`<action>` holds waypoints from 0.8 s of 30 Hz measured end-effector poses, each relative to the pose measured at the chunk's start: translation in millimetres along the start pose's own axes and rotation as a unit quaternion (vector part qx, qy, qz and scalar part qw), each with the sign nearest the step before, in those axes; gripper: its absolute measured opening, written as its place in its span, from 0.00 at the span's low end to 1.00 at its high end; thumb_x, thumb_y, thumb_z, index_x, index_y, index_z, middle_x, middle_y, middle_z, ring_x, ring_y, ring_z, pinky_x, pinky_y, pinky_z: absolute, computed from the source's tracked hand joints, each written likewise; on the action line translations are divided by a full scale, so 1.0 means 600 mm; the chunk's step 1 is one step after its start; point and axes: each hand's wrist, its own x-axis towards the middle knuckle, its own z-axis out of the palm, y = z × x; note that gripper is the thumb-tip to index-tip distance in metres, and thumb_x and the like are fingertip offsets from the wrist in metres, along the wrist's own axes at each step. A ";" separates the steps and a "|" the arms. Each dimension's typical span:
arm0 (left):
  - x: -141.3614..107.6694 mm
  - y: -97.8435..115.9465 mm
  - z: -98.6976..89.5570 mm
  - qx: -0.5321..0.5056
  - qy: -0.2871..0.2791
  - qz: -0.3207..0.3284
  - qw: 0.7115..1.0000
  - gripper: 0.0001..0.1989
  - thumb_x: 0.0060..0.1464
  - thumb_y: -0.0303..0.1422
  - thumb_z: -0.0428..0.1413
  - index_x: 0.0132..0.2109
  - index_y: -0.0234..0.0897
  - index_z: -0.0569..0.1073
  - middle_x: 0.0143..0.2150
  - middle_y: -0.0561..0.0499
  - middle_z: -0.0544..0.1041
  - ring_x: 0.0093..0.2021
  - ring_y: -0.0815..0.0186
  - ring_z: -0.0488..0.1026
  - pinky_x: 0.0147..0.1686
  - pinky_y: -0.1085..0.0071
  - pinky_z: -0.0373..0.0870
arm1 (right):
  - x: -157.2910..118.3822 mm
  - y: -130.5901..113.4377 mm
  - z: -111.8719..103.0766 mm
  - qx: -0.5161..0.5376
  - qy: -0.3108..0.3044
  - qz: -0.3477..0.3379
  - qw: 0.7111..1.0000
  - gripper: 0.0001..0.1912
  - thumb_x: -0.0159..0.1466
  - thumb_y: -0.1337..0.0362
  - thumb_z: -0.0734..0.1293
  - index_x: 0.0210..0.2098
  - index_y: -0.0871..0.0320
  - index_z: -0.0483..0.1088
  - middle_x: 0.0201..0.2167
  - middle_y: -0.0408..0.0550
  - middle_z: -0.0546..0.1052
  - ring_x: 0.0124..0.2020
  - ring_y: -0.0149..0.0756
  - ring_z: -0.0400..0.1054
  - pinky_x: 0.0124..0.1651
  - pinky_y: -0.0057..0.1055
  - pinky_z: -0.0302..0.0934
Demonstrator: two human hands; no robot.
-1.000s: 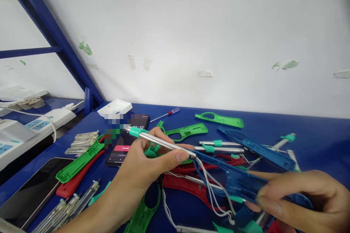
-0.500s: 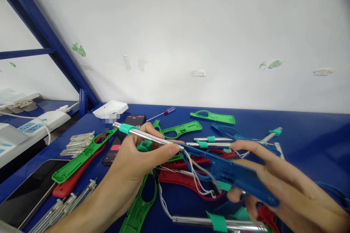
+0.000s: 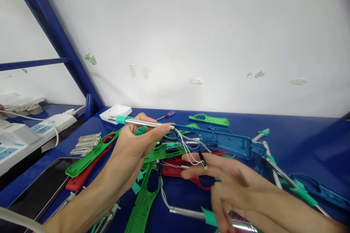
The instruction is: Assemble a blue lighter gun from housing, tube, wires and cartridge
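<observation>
My left hand pinches a slim metal tube with a teal tape tab near its far end. White wires hang from the tube's near end. A blue plastic shell with a loop reaches rightward from the same fingertips. My right hand is below the shell, its index and middle fingers apart. A small black piece at the wire ends lies against its index finger; whether it is gripped is unclear. Under this hand lies another taped metal tube.
Green shells, a red shell and more tubes cover the blue table. A screwdriver and white box sit near the wall. At left are a phone, small glass-like tubes and a power strip.
My right hand has let go of the blue shell's wide end and moved down and left to the wires. The shell now stands more level, and the view has shifted slightly.
</observation>
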 end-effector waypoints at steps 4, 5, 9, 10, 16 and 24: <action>0.006 -0.006 -0.005 0.001 0.009 0.026 1.000 0.27 0.44 0.45 0.80 0.34 0.42 0.70 0.20 0.68 0.51 0.22 0.76 0.38 0.24 0.70 0.45 | 0.001 -0.013 0.016 0.049 0.027 0.050 0.997 0.27 0.68 0.35 0.77 0.37 0.53 0.80 0.30 0.42 0.83 0.24 0.28 0.76 0.32 0.25 0.70; 0.006 -0.008 -0.006 0.000 0.011 0.030 1.000 0.27 0.43 0.45 0.81 0.34 0.42 0.70 0.20 0.68 0.51 0.22 0.76 0.38 0.25 0.70 0.46 | -0.001 -0.013 0.013 0.046 0.024 0.048 0.997 0.27 0.70 0.35 0.75 0.36 0.53 0.79 0.24 0.39 0.78 0.22 0.28 0.74 0.30 0.24 0.68; 0.001 -0.013 -0.006 0.006 0.007 0.022 1.000 0.25 0.45 0.45 0.80 0.34 0.43 0.72 0.19 0.67 0.52 0.22 0.74 0.40 0.26 0.69 0.47 | -0.009 -0.015 -0.014 -0.060 0.013 0.011 0.998 0.30 0.75 0.32 0.66 0.46 0.51 0.81 0.21 0.38 0.74 0.18 0.31 0.69 0.24 0.26 0.62; -0.001 -0.013 -0.006 0.008 0.006 0.018 1.000 0.25 0.46 0.45 0.80 0.35 0.43 0.72 0.19 0.67 0.51 0.22 0.74 0.40 0.26 0.69 0.47 | -0.011 -0.015 -0.021 -0.111 0.033 -0.007 0.993 0.32 0.75 0.30 0.64 0.47 0.51 0.81 0.23 0.40 0.76 0.19 0.31 0.69 0.23 0.27 0.61; -0.006 -0.015 0.001 0.024 0.004 0.000 1.000 0.27 0.46 0.48 0.80 0.35 0.43 0.71 0.20 0.67 0.51 0.23 0.74 0.40 0.27 0.69 0.46 | -0.009 -0.020 -0.038 -0.342 0.155 -0.100 0.921 0.33 0.79 0.33 0.58 0.32 0.51 0.74 0.19 0.40 0.70 0.18 0.33 0.66 0.22 0.32 0.57; -0.014 -0.015 0.012 0.039 0.010 -0.022 0.999 0.28 0.47 0.50 0.79 0.35 0.42 0.69 0.23 0.65 0.49 0.25 0.73 0.40 0.27 0.68 0.36 | 0.005 -0.025 -0.032 -0.514 0.234 -0.245 0.788 0.31 0.82 0.48 0.61 0.23 0.51 0.60 0.14 0.37 0.63 0.14 0.29 0.56 0.20 0.35 0.46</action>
